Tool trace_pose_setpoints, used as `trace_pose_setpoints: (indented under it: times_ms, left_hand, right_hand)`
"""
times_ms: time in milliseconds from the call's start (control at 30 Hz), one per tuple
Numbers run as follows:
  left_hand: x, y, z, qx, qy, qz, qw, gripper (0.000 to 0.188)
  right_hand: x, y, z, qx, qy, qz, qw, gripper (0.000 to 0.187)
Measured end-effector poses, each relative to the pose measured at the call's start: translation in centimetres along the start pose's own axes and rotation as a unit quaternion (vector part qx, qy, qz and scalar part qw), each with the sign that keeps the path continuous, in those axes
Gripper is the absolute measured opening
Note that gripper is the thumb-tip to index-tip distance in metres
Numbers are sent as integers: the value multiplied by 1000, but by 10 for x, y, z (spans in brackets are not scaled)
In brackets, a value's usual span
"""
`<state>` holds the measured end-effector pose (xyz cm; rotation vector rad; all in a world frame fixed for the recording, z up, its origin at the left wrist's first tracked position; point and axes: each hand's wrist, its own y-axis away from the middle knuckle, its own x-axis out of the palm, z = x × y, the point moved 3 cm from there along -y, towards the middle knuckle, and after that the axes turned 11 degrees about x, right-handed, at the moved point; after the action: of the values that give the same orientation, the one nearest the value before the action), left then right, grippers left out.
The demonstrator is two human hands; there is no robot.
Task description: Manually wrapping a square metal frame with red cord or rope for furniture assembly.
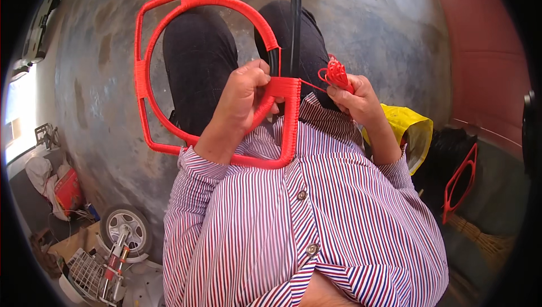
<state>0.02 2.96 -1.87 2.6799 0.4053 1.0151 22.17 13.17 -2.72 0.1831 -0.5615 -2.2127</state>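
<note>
Across my lap stands a frame (291,129), a rounded square with a ring inside, mostly wrapped in red cord. Black tube (296,24) shows bare along its upper right side and on a short stretch of the ring. My left hand (245,89) is closed around the ring beside the wide red wrapped band on the right. In my right hand (358,101) is a bundle of red cord (337,75), pinched between thumb and fingers. A single strand runs from the bundle to the band's upper right corner.
A yellow bag (406,123) and a black bag (443,157) lie at my right, with another red frame (462,180) beside them. Farther down is a straw broom (477,236). At lower left are a small wheel (125,231), a wire basket (84,273) and a red box (69,191).
</note>
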Motion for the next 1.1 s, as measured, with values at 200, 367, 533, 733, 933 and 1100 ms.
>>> trace_pose_setpoints:
  times_ms: [200, 367, 533, 733, 933, 1100]
  left_hand:
    - [5, -1, -2, -2, 17, -31, 999, 14]
    - [6, -3, -8, 73, -12, -73, 995, 25]
    - [23, 5, -19, 270, -98, -105, 952, 24]
    - [3, 0, -6, 175, -181, -122, 960, 15]
    - [-5, -11, 7, 88, -32, -109, 990, 16]
    - [8, -7, -2, 71, 28, -90, 993, 21]
  right_hand:
    - [-28, -25, 5, -23, 154, -140, 978, 18]
    - [-22, -29, 71, -130, 180, -199, 954, 26]
    - [50, -40, 105, -354, 448, -141, 809, 23]
    - [52, -51, 105, -433, 398, -269, 763, 36]
    - [25, -40, 68, -326, 384, -218, 836, 32]
    - [44, -42, 49, -245, 386, -114, 882, 32]
